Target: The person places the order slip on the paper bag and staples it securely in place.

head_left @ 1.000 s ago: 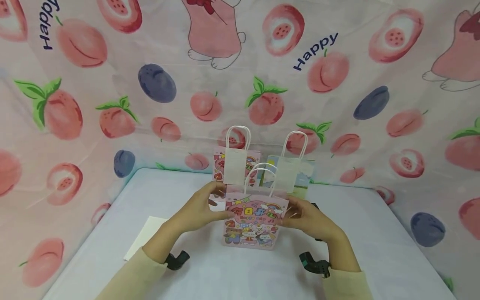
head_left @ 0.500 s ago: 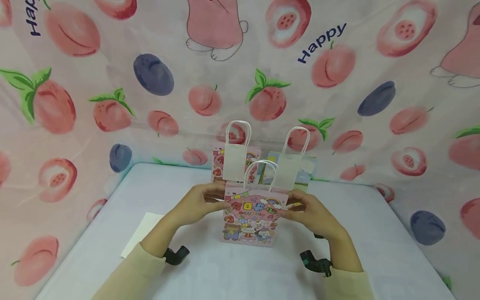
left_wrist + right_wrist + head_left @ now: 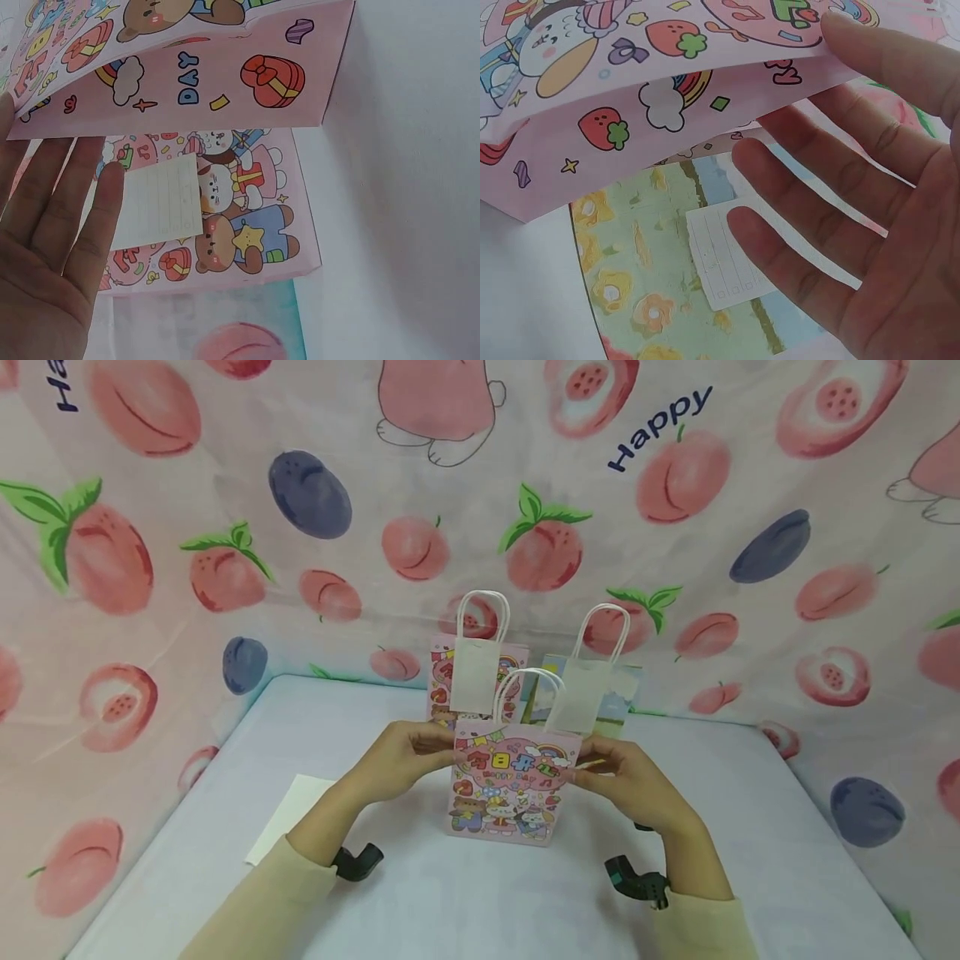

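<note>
At the middle of the worktop (image 3: 480,914), the front pink bag (image 3: 506,785) stood upright between a person's two hands, ahead of a rear pink bag (image 3: 439,670) and a landscape bag (image 3: 622,702). The left hand (image 3: 400,762) had its grip clamped on one side edge, thumb on the printed front and fingers reaching behind; the right hand (image 3: 633,779) pinched the opposite edge in the same way. Whether the base rested fully on the worktop could not be told.

The likeliest trouble seemed to lie in the thin paper: with both thumbs high on the panel, a squeeze inward might have buckled the side folds or creased the front. Unequal pressure from the two hands could have twisted the bag, and a release on a half-open base might have let it lean or topple.

The rear bags stood close behind, and the fingers behind the front bag were near them. A backward push could have knocked either one over, or shifted the lined cards, the left card (image 3: 474,677) and the right card (image 3: 581,697), set against their fronts. The left forearm also passed just beside a pale sheet (image 3: 287,818) lying flat; a careless sweep of the sleeve (image 3: 258,902) might have dragged it.
</note>
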Tool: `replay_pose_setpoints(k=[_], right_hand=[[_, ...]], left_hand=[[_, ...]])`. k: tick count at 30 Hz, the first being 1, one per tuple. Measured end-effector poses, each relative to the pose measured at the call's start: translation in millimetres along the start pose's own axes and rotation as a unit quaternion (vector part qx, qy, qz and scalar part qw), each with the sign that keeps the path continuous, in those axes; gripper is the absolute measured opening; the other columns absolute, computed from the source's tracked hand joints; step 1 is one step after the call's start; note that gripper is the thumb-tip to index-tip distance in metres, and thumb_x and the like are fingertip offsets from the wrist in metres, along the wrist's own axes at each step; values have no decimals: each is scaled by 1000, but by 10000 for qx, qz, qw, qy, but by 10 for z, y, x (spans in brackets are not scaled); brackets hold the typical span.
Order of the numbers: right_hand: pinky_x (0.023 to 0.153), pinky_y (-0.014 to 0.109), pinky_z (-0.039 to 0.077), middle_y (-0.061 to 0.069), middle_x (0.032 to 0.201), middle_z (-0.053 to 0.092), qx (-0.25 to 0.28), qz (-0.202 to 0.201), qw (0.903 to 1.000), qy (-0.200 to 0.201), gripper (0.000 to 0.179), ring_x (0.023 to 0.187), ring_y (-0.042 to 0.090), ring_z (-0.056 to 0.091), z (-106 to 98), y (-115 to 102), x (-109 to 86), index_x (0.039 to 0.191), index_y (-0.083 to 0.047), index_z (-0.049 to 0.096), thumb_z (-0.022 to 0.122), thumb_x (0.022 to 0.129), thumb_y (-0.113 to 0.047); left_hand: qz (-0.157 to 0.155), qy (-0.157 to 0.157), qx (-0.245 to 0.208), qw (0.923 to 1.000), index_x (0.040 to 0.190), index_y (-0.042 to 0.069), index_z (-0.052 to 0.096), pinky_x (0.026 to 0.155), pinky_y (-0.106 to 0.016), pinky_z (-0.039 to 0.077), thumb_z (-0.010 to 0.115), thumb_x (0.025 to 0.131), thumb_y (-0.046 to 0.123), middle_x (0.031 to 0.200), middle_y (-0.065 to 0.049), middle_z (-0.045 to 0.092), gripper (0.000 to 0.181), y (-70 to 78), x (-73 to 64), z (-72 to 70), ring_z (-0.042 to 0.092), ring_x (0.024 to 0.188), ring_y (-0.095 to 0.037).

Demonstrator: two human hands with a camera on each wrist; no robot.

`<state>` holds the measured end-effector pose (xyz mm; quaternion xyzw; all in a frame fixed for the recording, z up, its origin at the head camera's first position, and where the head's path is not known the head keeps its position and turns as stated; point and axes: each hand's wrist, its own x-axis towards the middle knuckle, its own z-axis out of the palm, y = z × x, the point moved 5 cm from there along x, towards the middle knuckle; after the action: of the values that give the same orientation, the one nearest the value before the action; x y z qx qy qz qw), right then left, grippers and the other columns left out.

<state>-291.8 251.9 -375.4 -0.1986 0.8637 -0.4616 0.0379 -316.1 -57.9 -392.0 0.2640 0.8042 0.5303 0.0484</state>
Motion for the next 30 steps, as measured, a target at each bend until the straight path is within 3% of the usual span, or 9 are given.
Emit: replay_pose_setpoints(k=[12,30], right_hand=[[93,46,54,-5,107,75,-235,-159,9994,172,3,102,19,69,7,-31,6,96,-19,76,76,96,-22],[81,34,55,0,102,76,-346,-117,9989,282,7,94,19,67,14,-2,6,90,-18,77,75,96,-14]], left_hand=[[25,213,163,9996,101,20,81,95,-43,60,77,95,28,101,5,80,11,32,-7,-3,75,102,-15],[0,206,-16,9998,101,17,82,93,-38,61,76,95,23,103,1,80,10,17,0,6,76,101,-15]])
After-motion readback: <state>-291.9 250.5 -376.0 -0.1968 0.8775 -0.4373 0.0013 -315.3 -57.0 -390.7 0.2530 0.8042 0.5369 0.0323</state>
